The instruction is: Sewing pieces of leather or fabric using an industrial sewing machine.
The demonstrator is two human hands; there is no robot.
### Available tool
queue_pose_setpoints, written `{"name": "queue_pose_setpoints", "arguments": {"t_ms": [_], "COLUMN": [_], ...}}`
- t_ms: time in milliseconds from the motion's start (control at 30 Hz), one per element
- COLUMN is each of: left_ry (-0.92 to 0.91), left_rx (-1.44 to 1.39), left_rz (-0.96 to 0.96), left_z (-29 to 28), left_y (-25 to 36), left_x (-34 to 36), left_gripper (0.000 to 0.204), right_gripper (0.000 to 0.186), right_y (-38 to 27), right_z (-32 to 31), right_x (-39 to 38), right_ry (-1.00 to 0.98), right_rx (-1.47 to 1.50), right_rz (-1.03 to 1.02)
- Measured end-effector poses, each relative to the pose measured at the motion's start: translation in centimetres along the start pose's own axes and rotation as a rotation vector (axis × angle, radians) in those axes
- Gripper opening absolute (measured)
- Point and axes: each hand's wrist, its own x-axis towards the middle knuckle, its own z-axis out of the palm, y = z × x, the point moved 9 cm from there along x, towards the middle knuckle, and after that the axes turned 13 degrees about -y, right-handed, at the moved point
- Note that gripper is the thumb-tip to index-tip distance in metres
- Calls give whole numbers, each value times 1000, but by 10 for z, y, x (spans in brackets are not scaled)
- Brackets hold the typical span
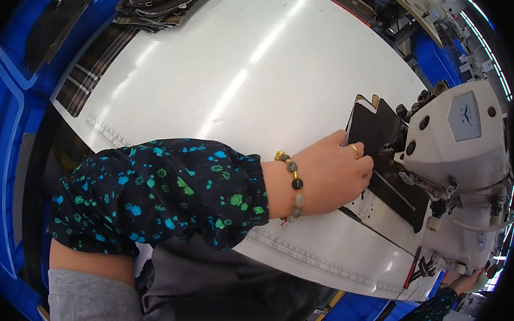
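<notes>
One black fabric piece (381, 152) (left hand (329, 176) atop)

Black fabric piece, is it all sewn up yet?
Not yet, it seems. The black fabric piece already lies under the sewing machine. The left hand presses it flat there. More dark pieces wait at the far edge of the table.

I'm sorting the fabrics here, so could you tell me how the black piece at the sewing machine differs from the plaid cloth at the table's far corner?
The black piece is plain; the plaid cloth is checked in dark and pale lines. The black piece lies under the left hand by the sewing machine; the plaid cloth hangs untouched over the white table edge. Both lie flat.
</notes>
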Motion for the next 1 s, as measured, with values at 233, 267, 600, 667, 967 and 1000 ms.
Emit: {"name": "queue_pose_setpoints", "arguments": {"t_ms": [233,267,600,667,967,1000], "left_ry": [27,25,-1,-9,-51,-39], "left_rx": [-7,2,24,20,25,39], "left_rz": [-10,-7,-15,-17,-13,-14], "left_z": [-3,-4,-2,-1,0,-1], "left_y": [-1,0,2,2,4,4], "left_x": [-1,-1,1,1,3,3], "left_gripper": [36,35,32,32,34,36], "right_gripper": [60,60,64,65,72,69], "right_y": [-19,-24,-12,-2,-13,-4], "right_z": [40,48,68,54,-26,-30], "right_x": [-47,-55,-84,-76,43,53], "right_ry": [4,5,73,71,-64,-114], "right_rx": [-26,-87,-9,84,-174,-159], "right_rz": [-36,-60,71,50,44,77]}}
